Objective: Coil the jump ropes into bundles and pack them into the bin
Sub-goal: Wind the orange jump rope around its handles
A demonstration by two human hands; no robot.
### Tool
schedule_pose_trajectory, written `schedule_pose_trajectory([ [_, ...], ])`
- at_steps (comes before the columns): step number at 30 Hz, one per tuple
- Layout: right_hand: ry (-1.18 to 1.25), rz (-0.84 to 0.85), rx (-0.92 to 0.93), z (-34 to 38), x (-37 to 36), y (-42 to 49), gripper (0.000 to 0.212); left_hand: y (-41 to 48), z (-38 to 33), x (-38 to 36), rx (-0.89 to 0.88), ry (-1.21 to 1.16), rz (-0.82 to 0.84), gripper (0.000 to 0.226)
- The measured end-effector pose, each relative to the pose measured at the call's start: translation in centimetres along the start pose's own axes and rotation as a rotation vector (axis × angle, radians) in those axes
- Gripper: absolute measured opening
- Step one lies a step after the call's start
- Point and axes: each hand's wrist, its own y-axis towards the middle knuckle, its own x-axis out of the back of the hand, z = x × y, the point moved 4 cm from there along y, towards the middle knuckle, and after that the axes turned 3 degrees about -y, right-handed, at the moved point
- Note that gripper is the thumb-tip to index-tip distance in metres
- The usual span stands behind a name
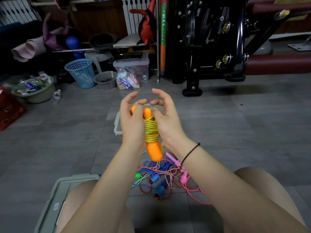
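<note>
Holding rope bundle [151,132] upright, fingers [130,98] curled

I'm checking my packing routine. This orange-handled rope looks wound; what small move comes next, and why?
Probably lower the orange-handled rope into the bin just beyond it: its yellow cord is wrapped round both handles, and the left hand and right hand hold it.
</note>
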Motion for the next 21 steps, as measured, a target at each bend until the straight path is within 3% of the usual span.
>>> schedule_pose_trajectory([
  [4, 0.004, 0.005, -0.101, 0.0, 0.5, 0.2, 0.039, -0.4, -0.2, -0.1, 0.04, -0.083, -0.075, 0.023],
  [6, -0.167, -0.083, -0.18, -0.7, 1.5, 0.2, 0.026, 0.0, -0.6, 0.0, 0.063, -0.187, -0.098, 0.021],
  [8, -0.306, -0.112, -0.411, -2.1, 2.3, -0.4, 0.053, 0.7, -1.0, 0.6, 0.062, -0.277, -0.124, 0.021],
  [10, -0.199, -0.036, -0.749, -3.8, 1.9, -1.9, 0.082, 1.2, -0.9, 1.1, 0.052, -0.305, -0.137, 0.02],
  [12, 0.048, -0.011, -0.917, -4.8, 1.0, -3.1, 0.079, 1.2, -0.5, 1.1, 0.052, -0.297, -0.104, 0.016],
  [15, 0.217, -0.159, -0.931, -5.5, 0.9, -3.7, 0.061, 1.2, -0.1, 1.0, -0.058, -0.082, -0.074, 0.017],
  [18, 0.17, -0.275, -0.877, -5.2, 2.4, -3.3, 0.044, 1.0, -0.8, 0.4, -0.29, 0.26, 0.059, 0.017],
  [21, 0.064, -0.301, -0.758, -4.4, 4.2, -2.1, 0.042, 1.2, -1.9, 0.6, -0.378, 0.498, 0.161, 0.009],
])
